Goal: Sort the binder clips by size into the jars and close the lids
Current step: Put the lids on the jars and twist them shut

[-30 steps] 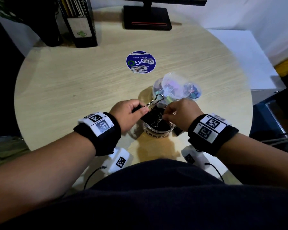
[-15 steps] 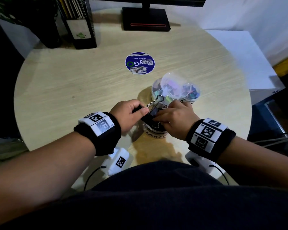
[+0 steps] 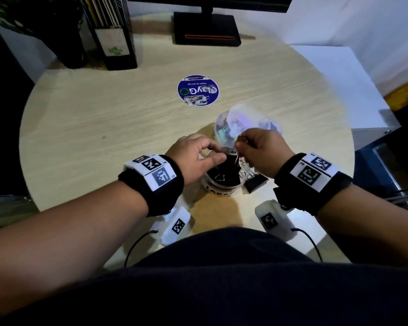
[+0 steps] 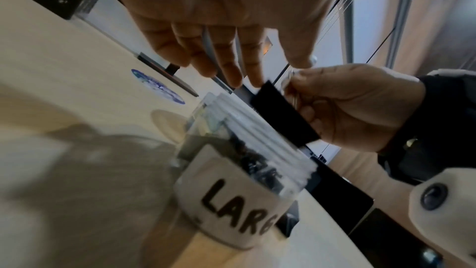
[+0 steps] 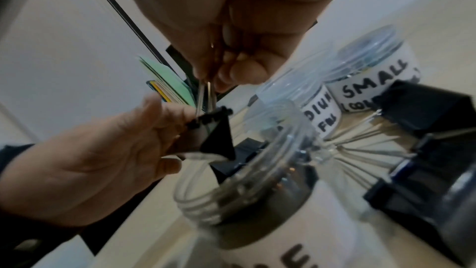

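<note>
A clear jar labelled LARGE (image 3: 222,188) stands open near the table's front edge and holds several black binder clips. Over its mouth hangs one large black binder clip (image 3: 231,158). My right hand (image 3: 239,143) pinches its wire handles from above; the right wrist view shows these wires (image 5: 206,97) running down to the clip body (image 5: 219,138). My left hand (image 3: 218,154) holds the clip's black body between thumb and fingertips (image 4: 253,80). Another black clip (image 3: 256,183) lies on the table right of the jar.
Behind the large jar stand the MEDIUM jar (image 5: 318,107) and the SMALL jar (image 5: 373,72), with a clear lid (image 3: 243,116) resting on them. A round blue sticker (image 3: 197,93), a monitor base (image 3: 206,29) and a file holder (image 3: 114,36) are farther back.
My right hand has risen out of the jar and taken the clip's wire handles. The clip now hangs upright over the jar mouth, and my left hand has shifted to its body.
</note>
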The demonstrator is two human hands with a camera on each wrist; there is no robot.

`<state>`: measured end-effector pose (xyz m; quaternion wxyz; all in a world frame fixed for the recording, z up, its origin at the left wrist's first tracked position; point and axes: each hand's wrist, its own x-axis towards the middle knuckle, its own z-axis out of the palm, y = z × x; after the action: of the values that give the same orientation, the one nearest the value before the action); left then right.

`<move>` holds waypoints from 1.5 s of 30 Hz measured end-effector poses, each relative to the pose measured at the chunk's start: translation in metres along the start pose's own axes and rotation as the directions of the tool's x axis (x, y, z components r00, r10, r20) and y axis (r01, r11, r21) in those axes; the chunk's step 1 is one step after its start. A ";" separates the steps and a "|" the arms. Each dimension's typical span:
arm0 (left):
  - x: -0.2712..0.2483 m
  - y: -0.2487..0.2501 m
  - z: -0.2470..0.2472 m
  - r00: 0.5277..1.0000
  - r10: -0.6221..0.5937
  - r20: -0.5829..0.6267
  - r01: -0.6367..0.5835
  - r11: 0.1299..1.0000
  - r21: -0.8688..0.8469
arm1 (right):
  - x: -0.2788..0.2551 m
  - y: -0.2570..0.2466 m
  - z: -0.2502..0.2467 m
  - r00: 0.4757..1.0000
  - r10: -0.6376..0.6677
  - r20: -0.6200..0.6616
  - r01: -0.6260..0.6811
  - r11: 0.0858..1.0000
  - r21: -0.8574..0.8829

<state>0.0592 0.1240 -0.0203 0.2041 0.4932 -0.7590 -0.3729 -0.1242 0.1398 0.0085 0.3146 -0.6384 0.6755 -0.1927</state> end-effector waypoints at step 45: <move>0.007 0.023 0.002 0.963 -0.111 0.247 -0.023 0.876 0.481 | -0.009 0.028 0.001 0.977 -0.213 0.027 0.214 0.954 -0.212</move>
<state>0.0409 0.1243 -0.0043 -0.0369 0.4909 -0.8365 -0.2407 -0.1448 0.1517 -0.0095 0.2229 -0.7382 0.6186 -0.1506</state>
